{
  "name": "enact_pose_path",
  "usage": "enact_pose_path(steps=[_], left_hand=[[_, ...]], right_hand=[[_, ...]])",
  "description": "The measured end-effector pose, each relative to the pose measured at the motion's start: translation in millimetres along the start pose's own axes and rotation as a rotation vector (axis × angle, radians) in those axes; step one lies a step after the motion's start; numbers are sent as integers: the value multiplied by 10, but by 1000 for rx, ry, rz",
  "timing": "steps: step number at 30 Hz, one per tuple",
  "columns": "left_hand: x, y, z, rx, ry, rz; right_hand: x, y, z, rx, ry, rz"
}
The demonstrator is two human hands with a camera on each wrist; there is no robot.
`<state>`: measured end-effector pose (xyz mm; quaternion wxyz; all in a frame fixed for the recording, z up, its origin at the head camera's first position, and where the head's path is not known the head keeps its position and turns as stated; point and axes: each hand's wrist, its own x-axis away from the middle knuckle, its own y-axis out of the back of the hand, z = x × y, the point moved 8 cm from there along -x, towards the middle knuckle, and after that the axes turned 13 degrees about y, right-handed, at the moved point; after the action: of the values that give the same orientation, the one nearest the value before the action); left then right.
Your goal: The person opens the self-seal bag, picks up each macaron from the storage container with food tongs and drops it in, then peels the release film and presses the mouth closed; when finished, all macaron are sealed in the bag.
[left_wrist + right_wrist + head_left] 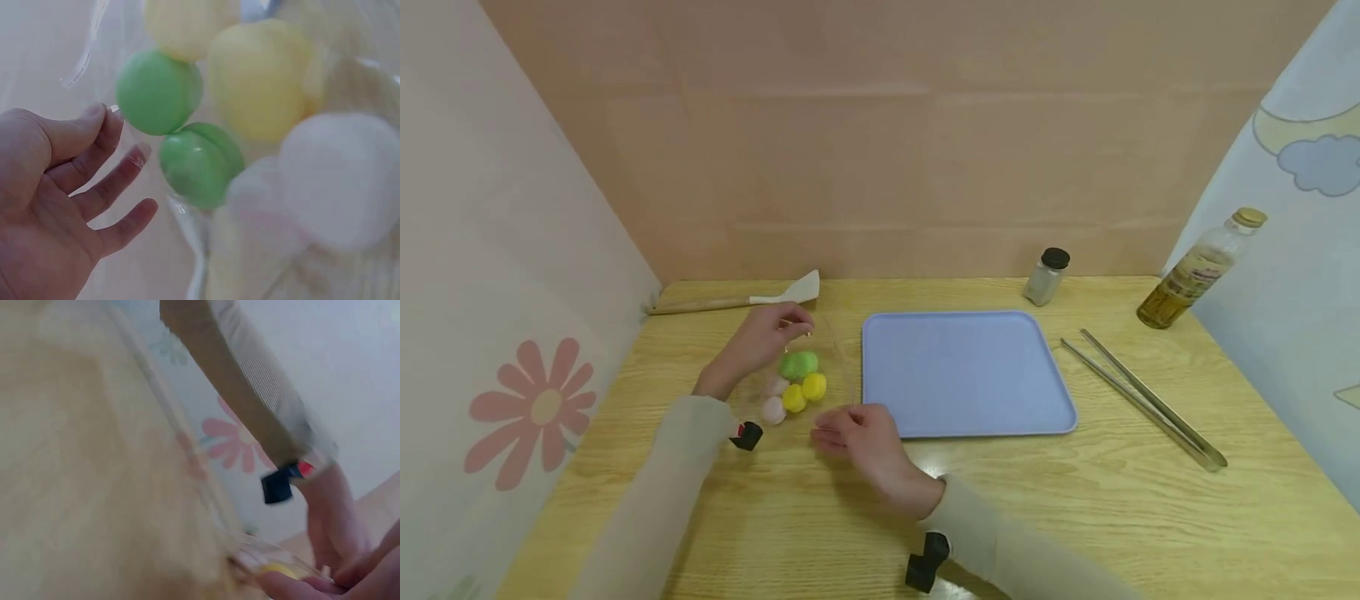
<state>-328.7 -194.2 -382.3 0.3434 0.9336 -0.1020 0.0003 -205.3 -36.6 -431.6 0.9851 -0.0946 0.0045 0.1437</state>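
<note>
A clear plastic bag [840, 354] holds several round macaron-like pieces. In the head view, green pieces [799, 364] lie at the top, yellow pieces [814, 386] in the middle and pale pink ones [773, 409] lower left. My left hand [763, 335] pinches the bag's far edge between thumb and forefinger; the left wrist view shows its other fingers spread beside the green pieces [156, 92]. At the bag's near right corner, my right hand [867, 443] pinches the film. Its fingertips [294, 584] are partly cut off in the right wrist view.
A light blue tray [966, 375] lies just right of the bag. Behind the left hand is a white spatula [797, 289] with a wooden handle. Metal tongs [1142, 400], a black-capped jar [1047, 277] and an oil bottle [1198, 271] are farther right. Walls bound the table.
</note>
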Motion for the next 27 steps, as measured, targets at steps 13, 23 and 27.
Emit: enact_pose_path(steps=[13, 23, 27], left_hand=[[439, 224, -358, 170, -60, -104], [791, 192, -717, 417, -247, -104], [888, 141, -808, 479, -319, -100]], right_hand=[[89, 607, 886, 689, 395, 82], [334, 813, 1507, 758, 918, -3], [385, 865, 1584, 732, 1014, -13]])
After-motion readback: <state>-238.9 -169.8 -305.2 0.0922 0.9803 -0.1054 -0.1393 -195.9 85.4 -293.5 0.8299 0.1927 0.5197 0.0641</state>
